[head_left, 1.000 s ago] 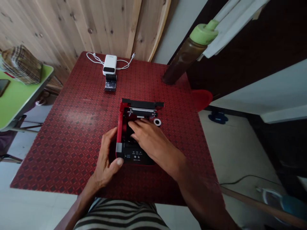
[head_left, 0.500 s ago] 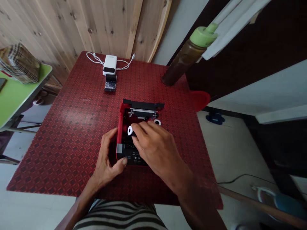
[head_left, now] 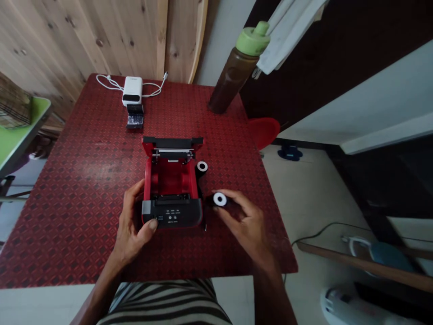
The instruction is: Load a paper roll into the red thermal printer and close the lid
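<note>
A small red and black printer [head_left: 171, 189] sits open on the red patterned table [head_left: 84, 180], its red paper bay bare and its lid tilted back. My left hand [head_left: 133, 225] grips the printer's near left corner, thumb on the black front panel. My right hand [head_left: 245, 221] is just right of the printer, fingers closed on a black roll with a white core [head_left: 219, 199]. A second black roll with a white core [head_left: 202, 167] lies on the table beside the printer's right side.
A white power bank with a white cable [head_left: 132, 89] and a small black device [head_left: 135, 118] lie at the table's far side. A brown bottle with a green cap [head_left: 237, 67] stands at the far right corner. A green table [head_left: 16, 135] is at left.
My right hand has lifted the black roll out of the printer's bay and carried it to the right of the printer. The bay now shows bare red. The view has shifted right.
</note>
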`<state>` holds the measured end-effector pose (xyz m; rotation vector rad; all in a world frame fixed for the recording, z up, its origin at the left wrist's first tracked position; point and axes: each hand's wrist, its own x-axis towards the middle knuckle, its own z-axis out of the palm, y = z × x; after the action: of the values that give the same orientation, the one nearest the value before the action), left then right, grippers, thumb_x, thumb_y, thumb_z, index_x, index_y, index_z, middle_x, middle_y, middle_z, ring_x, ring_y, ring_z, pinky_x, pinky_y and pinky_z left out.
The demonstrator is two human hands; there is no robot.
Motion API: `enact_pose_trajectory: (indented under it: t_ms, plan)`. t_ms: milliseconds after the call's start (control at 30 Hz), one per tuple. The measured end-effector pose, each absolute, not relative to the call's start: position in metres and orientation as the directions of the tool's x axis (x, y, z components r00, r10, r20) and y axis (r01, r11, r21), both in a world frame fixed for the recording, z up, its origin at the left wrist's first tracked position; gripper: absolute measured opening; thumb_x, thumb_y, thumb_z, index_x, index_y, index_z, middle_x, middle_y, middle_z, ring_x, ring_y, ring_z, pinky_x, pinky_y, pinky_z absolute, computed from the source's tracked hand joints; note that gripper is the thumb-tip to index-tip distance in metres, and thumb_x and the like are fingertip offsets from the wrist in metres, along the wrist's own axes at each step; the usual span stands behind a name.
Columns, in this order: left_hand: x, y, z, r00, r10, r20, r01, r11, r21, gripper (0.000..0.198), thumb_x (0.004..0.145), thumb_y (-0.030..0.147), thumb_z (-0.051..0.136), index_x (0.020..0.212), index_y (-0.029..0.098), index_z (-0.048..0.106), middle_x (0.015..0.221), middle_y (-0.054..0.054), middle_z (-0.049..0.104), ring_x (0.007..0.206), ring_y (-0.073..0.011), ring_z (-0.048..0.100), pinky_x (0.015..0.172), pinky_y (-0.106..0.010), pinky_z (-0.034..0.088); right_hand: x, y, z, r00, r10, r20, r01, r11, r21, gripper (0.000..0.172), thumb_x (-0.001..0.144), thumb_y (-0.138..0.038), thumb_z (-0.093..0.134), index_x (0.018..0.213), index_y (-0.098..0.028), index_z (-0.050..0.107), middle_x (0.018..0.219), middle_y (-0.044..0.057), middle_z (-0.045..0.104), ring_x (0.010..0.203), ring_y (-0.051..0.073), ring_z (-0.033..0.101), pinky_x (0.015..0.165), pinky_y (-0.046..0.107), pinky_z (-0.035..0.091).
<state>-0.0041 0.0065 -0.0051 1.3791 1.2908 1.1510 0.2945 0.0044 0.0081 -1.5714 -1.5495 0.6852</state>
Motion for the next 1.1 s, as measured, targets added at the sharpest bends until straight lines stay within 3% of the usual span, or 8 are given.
enact_pose_trajectory:
  t_ms: [300,467,567,733,800,900,1033,1100]
  plan:
    - [-0.006,0.008,-0.011,0.018,0.991,0.133,0.239,-0.133,0.962,0.088,0.098,0.078,0.073,0.170,0.030,0.054,0.160,-0.013,0.066,0.145,-0.0420,0.066,0.116,-0.057,0.058,0.271,0.015,-0.025,0.002,0.994,0.108,0.495,0.093,-0.864,0.031,0.098,-0.024,0.070,0.126,-0.028,0.082,0.121,0.006,0.090,0.107,0.026,0.087,0.098,0.042,0.069]
    - [-0.006,0.008,-0.010,0.029,0.990,0.138,0.249,-0.141,0.958,0.084,0.100,0.076,0.072,0.170,0.034,0.055,0.160,-0.011,0.065,0.144,-0.0399,0.066,0.115,-0.055,0.058,0.278,0.009,-0.027,-0.039,0.994,0.100,0.505,0.106,-0.856,0.049,0.094,-0.017,0.068,0.140,-0.028,0.079,0.139,0.008,0.086,0.125,0.028,0.084,0.110,0.048,0.068]
    - [-0.005,0.008,-0.008,0.036,0.990,0.135,0.242,-0.139,0.960,0.083,0.100,0.076,0.072,0.170,0.035,0.055,0.159,-0.010,0.066,0.142,-0.0378,0.067,0.113,-0.052,0.059,0.294,0.003,-0.021,-0.051,0.995,0.082,0.533,0.097,-0.841,0.058,0.094,-0.014,0.064,0.150,-0.028,0.074,0.142,0.009,0.085,0.119,0.027,0.086,0.107,0.048,0.070]
    - [-0.004,0.008,-0.007,0.032,0.991,0.131,0.248,-0.135,0.959,0.084,0.100,0.076,0.073,0.171,0.034,0.055,0.161,-0.010,0.065,0.144,-0.0388,0.066,0.116,-0.053,0.058,0.325,0.025,-0.007,-0.003,0.996,0.084,0.613,0.069,-0.787,0.037,0.101,-0.018,0.063,0.132,-0.027,0.081,0.114,0.007,0.089,0.101,0.026,0.087,0.096,0.046,0.071]
    - [-0.004,0.008,-0.007,0.030,0.991,0.133,0.252,-0.136,0.958,0.085,0.100,0.076,0.073,0.171,0.034,0.054,0.162,-0.010,0.065,0.145,-0.0394,0.065,0.116,-0.054,0.058,0.326,0.047,-0.010,0.051,0.992,0.116,0.594,0.063,-0.802,0.035,0.100,-0.024,0.070,0.133,-0.026,0.080,0.119,0.009,0.088,0.100,0.027,0.086,0.095,0.048,0.070]
    - [-0.005,0.009,-0.008,0.031,0.990,0.139,0.257,-0.142,0.956,0.085,0.100,0.076,0.073,0.171,0.034,0.054,0.161,-0.010,0.065,0.145,-0.0396,0.065,0.116,-0.054,0.058,0.315,0.080,-0.023,0.051,0.988,0.142,0.558,0.090,-0.825,0.047,0.092,-0.029,0.079,0.138,-0.026,0.076,0.136,0.013,0.084,0.115,0.031,0.083,0.098,0.052,0.068]
    - [-0.006,0.008,-0.009,0.031,0.991,0.133,0.268,-0.137,0.954,0.085,0.100,0.077,0.073,0.171,0.036,0.054,0.162,-0.009,0.064,0.146,-0.0390,0.065,0.117,-0.054,0.057,0.299,0.104,-0.035,0.022,0.984,0.179,0.526,0.141,-0.839,0.029,0.088,-0.029,0.077,0.117,-0.029,0.080,0.123,0.007,0.086,0.120,0.032,0.079,0.112,0.058,0.062]
    - [-0.007,0.008,-0.010,0.030,0.991,0.130,0.267,-0.133,0.954,0.086,0.099,0.078,0.073,0.172,0.035,0.054,0.162,-0.010,0.064,0.146,-0.0395,0.065,0.117,-0.055,0.057,0.295,0.108,-0.037,0.035,0.981,0.190,0.504,0.147,-0.851,0.024,0.090,-0.029,0.076,0.114,-0.030,0.079,0.118,0.006,0.087,0.116,0.031,0.080,0.110,0.057,0.062]
